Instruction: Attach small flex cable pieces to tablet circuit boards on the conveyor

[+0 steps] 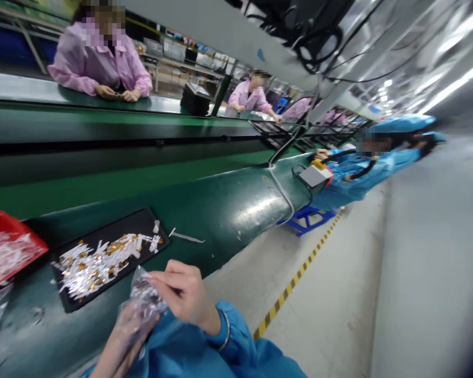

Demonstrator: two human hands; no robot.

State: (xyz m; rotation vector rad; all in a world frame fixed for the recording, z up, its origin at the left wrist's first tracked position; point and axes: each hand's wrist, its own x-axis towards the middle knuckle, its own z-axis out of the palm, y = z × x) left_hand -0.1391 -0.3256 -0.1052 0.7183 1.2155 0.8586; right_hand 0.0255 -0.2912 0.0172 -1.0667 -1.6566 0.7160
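Note:
My right hand (185,296) pinches the top of a small clear plastic bag (144,299) at the bottom of the view, its fingers closed on the crinkled film. My left hand (116,349) is under the same bag and shows through it, blurred, holding it from below. Both sleeves are blue. Just beyond the hands lies a black tray (142,223) covered with several small silvery and gold parts (98,262) on the green workbench (220,210).
A red bin (3,223) with clear bags stands at the left. A loose white strip (187,237) lies by the tray. People in pink sit across the conveyor (102,131); a person in blue (362,168) works farther along. Grey floor with a yellow-black line (295,278) lies to the right.

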